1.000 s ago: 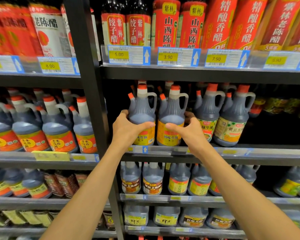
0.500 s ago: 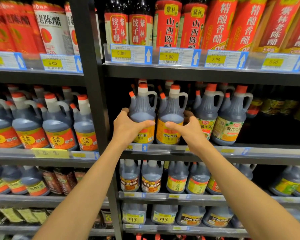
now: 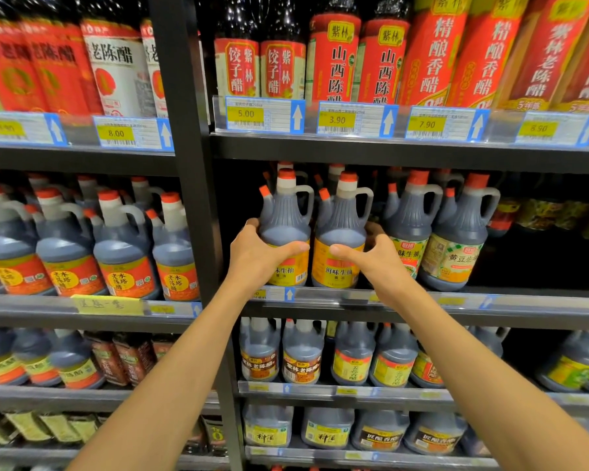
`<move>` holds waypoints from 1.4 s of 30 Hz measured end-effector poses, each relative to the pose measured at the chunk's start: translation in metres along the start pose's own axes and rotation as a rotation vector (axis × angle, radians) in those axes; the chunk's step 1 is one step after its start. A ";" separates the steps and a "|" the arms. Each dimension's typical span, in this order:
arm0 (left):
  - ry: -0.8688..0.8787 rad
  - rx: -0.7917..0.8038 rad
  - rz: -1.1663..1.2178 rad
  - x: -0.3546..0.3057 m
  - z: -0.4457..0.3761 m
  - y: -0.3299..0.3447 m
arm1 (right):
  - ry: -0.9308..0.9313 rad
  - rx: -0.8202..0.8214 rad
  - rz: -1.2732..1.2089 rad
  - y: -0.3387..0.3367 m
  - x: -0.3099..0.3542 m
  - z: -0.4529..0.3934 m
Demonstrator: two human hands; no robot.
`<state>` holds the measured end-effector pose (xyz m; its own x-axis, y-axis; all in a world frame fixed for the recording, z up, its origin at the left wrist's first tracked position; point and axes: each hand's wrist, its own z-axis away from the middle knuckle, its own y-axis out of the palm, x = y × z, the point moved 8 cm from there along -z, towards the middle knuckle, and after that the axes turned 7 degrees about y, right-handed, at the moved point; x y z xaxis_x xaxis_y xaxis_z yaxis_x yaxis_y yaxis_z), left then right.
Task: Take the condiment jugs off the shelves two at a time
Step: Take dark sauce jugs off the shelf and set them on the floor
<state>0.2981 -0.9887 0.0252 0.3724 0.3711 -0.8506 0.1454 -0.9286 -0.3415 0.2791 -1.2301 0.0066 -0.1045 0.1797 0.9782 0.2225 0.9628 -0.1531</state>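
2 bare forearms reach up to the middle shelf rail (image 3: 323, 295), where the left hand (image 3: 256, 254) wraps the left yellow-labelled jug (image 3: 285, 229) and the right hand (image 3: 376, 256) curls round the right yellow-labelled jug (image 3: 341, 234). both jugs stand upright, side by side, just behind that rail. further along it to the right stand 2 green-labelled jugs (image 3: 456, 232).

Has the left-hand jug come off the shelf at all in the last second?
No. The left jug sits at the shelf edge, just above the arrow tag, as before, with the left hand gripping it.
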 end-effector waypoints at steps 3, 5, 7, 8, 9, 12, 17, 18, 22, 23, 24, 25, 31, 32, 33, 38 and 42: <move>-0.012 0.001 0.002 0.000 0.001 0.001 | 0.005 -0.008 -0.007 0.000 -0.002 0.001; -0.020 0.004 0.001 0.001 0.001 0.001 | 0.007 -0.010 -0.007 -0.001 -0.003 0.001; -0.020 0.010 0.004 -0.001 0.001 0.000 | 0.007 -0.013 -0.009 0.000 -0.001 0.002; -0.024 0.016 0.006 0.000 0.001 -0.001 | 0.006 -0.013 -0.011 0.000 -0.001 0.003; -0.028 0.022 0.005 -0.001 0.000 -0.001 | 0.010 -0.013 -0.012 0.000 -0.001 0.002; -0.027 0.030 -0.008 -0.002 0.001 -0.002 | 0.030 -0.013 -0.013 0.000 -0.003 0.003; -0.035 0.016 -0.003 -0.001 0.003 -0.002 | 0.044 -0.008 -0.026 0.001 -0.004 0.005; -0.039 0.016 0.002 0.000 0.003 -0.001 | 0.047 -0.004 -0.030 0.001 -0.004 0.005; -0.034 0.014 -0.006 -0.002 0.003 -0.001 | 0.060 -0.016 -0.021 0.000 -0.003 0.006; -0.032 0.011 -0.007 -0.003 0.003 -0.002 | 0.062 -0.021 -0.016 0.000 -0.003 0.006; -0.029 0.009 -0.009 -0.003 0.003 -0.002 | 0.063 -0.024 -0.012 0.000 -0.002 0.007; -0.025 0.007 -0.014 -0.003 0.003 -0.002 | 0.060 -0.028 -0.007 0.000 -0.002 0.006; -0.016 -0.003 -0.019 -0.003 0.002 -0.001 | 0.072 -0.025 0.003 0.000 -0.002 0.008; -0.016 -0.005 -0.019 -0.003 0.003 -0.001 | 0.074 -0.022 0.001 0.000 -0.001 0.008; -0.017 -0.007 -0.019 -0.002 0.003 -0.001 | 0.069 -0.020 -0.004 0.000 -0.002 0.008; -0.013 -0.008 -0.008 -0.004 0.003 0.000 | 0.080 -0.012 -0.005 0.000 -0.002 0.007; -0.013 -0.009 -0.017 -0.003 0.003 0.000 | 0.083 -0.026 0.011 -0.001 -0.003 0.007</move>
<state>0.2944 -0.9898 0.0266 0.3579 0.3867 -0.8499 0.1599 -0.9222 -0.3522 0.2729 -1.2300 0.0027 -0.0218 0.1718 0.9849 0.2483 0.9552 -0.1611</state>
